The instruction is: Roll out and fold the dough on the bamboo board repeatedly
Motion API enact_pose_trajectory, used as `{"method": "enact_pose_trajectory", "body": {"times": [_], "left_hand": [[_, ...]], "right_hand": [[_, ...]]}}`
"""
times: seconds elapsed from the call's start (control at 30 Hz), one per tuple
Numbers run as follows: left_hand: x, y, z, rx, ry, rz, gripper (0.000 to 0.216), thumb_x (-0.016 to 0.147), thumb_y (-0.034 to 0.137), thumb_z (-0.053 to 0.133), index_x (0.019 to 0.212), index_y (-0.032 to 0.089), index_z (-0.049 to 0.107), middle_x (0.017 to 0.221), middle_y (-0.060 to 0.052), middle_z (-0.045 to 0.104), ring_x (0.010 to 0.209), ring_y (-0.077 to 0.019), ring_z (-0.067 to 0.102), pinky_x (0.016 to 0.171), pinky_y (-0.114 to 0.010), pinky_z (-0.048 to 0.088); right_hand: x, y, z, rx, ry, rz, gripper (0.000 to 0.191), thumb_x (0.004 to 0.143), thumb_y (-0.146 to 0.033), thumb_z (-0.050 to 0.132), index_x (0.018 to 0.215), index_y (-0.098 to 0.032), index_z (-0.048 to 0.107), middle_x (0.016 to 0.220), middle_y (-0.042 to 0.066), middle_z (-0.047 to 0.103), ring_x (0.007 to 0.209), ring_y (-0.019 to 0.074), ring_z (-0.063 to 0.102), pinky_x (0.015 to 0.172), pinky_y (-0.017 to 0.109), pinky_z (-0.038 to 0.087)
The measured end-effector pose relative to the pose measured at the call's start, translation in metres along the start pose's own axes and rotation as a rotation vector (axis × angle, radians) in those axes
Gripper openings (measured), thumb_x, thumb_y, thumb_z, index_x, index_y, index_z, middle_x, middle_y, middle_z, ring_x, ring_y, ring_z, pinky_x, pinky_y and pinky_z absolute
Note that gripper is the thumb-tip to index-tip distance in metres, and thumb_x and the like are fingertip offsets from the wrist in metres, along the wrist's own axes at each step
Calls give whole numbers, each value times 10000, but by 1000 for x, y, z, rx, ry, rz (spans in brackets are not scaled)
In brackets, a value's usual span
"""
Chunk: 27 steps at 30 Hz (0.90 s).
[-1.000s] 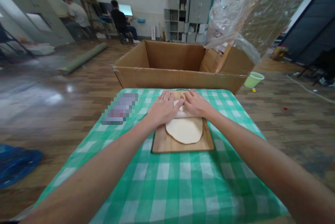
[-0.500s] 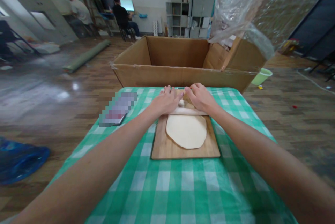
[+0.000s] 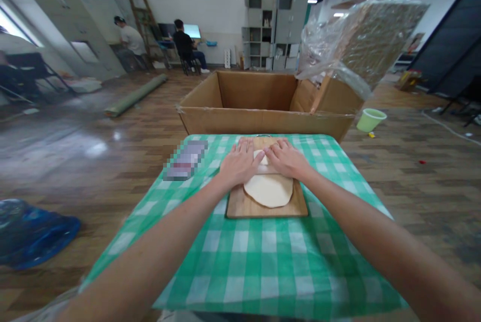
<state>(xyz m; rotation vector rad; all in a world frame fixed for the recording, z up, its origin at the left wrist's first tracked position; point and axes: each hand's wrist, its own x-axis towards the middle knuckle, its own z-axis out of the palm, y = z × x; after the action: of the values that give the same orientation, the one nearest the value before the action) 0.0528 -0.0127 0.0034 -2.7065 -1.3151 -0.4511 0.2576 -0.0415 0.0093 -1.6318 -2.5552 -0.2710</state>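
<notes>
A pale rolling pin (image 3: 266, 168) lies crosswise over a flat sheet of dough (image 3: 268, 192), which shows on both its near and far sides. The dough rests on a wooden board (image 3: 240, 207). My left hand (image 3: 241, 161) presses on the pin's left part, fingers stretched forward. On its right part lies my right hand (image 3: 288, 159), fingers extended and slightly bent. The two thumbs point inward, close to each other. Both palms cover the pin's ends.
A green-and-white checked cloth (image 3: 221, 252) covers the table. A blurred-out phone-like item (image 3: 186, 160) lies left of the board. Past the table stands a large open cardboard box (image 3: 263, 119); a green bucket (image 3: 371, 120) is on the floor. Several people sit farther back.
My hands and the rolling pin have come back toward me, from the dough's far edge to over its middle part. The head view has tilted upward and shifted a little.
</notes>
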Motion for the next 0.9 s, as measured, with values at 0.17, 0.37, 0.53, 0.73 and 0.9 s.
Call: {"method": "enact_pose_trajectory", "body": {"times": [0.17, 0.37, 0.53, 0.73, 0.9], "left_hand": [[-31, 16, -8, -22, 54, -30, 638, 1066, 506, 224, 1485, 103, 487, 1552, -217, 498, 1493, -339, 409, 1210, -559, 328], [-70, 26, -8, -27, 107, 19, 672, 1064, 518, 258, 1570, 92, 376, 1597, -184, 454, 1534, -306, 347, 1255, -504, 301], [-68, 25, -9, -14, 90, 25, 665, 1073, 486, 234, 1549, 51, 398, 1598, -200, 447, 1534, -290, 352, 1269, -461, 287], [-27, 11, -10, -4, -111, -61, 647, 1076, 512, 147, 1528, 150, 436, 1611, -177, 431, 1393, -352, 535, 1025, -507, 542], [11, -11, 2, 96, -150, 25, 544, 1094, 415, 173, 1503, 201, 461, 1610, -182, 412, 1449, -379, 451, 1052, -551, 495]], "right_hand": [[-32, -30, -14, 37, 73, 173, 628, 1088, -528, 192, 1258, -136, 653, 1304, 195, 645, 1345, 332, 484, 1145, 514, 334], [-63, -57, -15, 85, 157, 261, 666, 1053, -616, 225, 1426, -175, 556, 1499, 183, 549, 1472, 363, 390, 1158, 551, 318], [-64, -57, -12, 71, 155, 280, 690, 1052, -617, 208, 1461, -171, 541, 1586, 182, 464, 1527, 380, 306, 1193, 573, 260], [-24, -27, -9, 106, 89, 306, 746, 1046, -660, 167, 1473, -167, 530, 1601, 184, 438, 1519, 375, 319, 1194, 548, 263], [13, 5, 2, 129, 82, 241, 714, 1064, -630, 167, 1471, -156, 514, 1587, 179, 442, 1522, 372, 293, 1198, 530, 260]]}}
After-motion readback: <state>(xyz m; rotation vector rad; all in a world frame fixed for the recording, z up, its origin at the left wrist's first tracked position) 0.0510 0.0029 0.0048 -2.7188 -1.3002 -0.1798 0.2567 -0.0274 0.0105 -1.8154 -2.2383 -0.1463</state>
